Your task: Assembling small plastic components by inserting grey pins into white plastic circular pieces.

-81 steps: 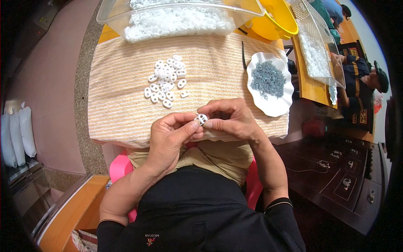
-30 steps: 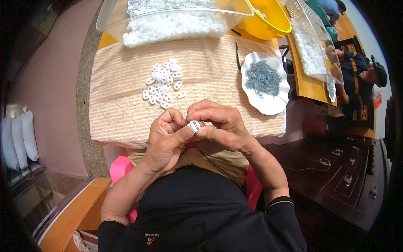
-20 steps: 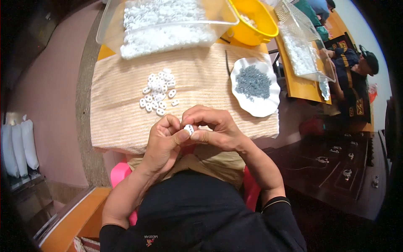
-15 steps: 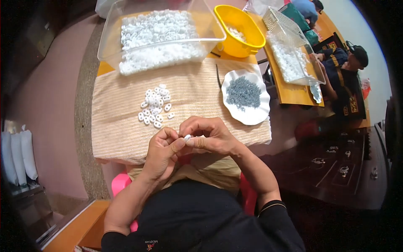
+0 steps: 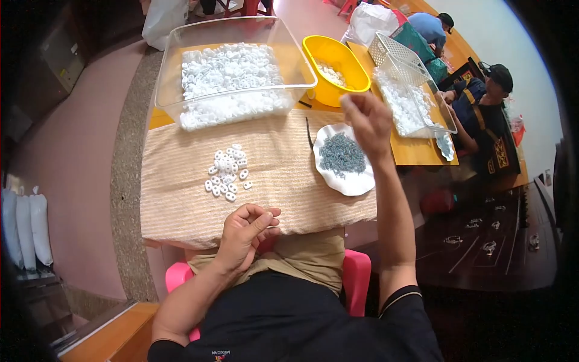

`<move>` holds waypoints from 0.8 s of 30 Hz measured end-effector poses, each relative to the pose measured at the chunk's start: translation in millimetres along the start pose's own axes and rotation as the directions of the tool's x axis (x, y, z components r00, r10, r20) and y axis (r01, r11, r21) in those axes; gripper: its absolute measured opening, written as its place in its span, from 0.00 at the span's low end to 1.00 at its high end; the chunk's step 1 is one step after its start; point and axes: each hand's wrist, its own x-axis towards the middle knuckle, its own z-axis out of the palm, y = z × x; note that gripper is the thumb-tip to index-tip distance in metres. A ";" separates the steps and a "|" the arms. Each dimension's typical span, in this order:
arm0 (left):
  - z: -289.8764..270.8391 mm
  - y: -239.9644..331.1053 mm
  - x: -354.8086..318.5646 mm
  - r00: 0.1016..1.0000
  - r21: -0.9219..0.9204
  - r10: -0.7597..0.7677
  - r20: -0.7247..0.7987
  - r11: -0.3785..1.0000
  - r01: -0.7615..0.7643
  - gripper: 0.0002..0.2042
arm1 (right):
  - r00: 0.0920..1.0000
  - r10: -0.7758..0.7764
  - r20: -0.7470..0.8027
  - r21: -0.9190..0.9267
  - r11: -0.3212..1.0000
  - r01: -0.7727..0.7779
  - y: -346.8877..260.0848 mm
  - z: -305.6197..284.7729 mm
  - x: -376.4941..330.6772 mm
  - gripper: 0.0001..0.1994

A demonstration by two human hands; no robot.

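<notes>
My right hand [image 5: 369,123] is raised beside the yellow tub, above the far edge of the scalloped white plate [image 5: 344,186]. Its fingers are closed and smeared by motion; a small white plastic piece [image 5: 345,101] shows faintly at the fingertips. Small grey-blue parts [image 5: 342,153] lie heaped on the plate. Over the cloth's near edge, my left hand [image 5: 250,234] has thumb and forefinger pressed together; anything between them is hidden. Beyond it lies a loose pile of white oval pieces with two holes [image 5: 227,169]. White pieces also lie inside the yellow tub [image 5: 356,79].
A large clear bin [image 5: 161,96] full of white pieces stands at the table's far left. A thin black strip [image 5: 309,133] lies by the plate. To the right, another table bears a clear bin [image 5: 443,128]; a person [image 5: 482,102] in a dark cap sits there.
My hands have parted. The right one has risen away toward the yellow tub with the white piece, while the left stays low near the cloth's edge. The view has shifted slightly.
</notes>
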 end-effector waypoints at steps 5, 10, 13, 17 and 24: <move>-0.4 -6.2 2.7 1.000 -0.002 -0.001 0.004 1.000 0.001 0.04 | 0.983 0.004 -0.185 -0.046 0.999 -0.013 43.8 -1.8 49.4 0.14; -0.5 -4.8 2.0 1.000 0.034 -0.009 -0.017 0.999 0.010 0.03 | 0.965 -0.085 0.250 0.160 0.986 0.046 25.5 40.7 -11.2 0.08; -2.5 -4.7 0.4 1.000 0.010 -0.007 -0.006 1.000 0.007 0.03 | 0.884 -0.065 0.462 0.021 0.998 0.063 0.4 76.8 -45.9 0.06; 0.0 -6.8 0.6 1.000 -0.005 0.011 -0.024 1.000 -0.011 0.03 | 0.763 -0.123 0.634 -0.064 0.976 0.210 -8.6 107.0 -62.9 0.08; 0.6 -4.9 -3.4 0.999 -0.005 0.013 -0.041 1.000 -0.013 0.03 | 0.611 -0.131 0.781 -0.179 0.890 0.420 -29.2 119.1 -74.4 0.10</move>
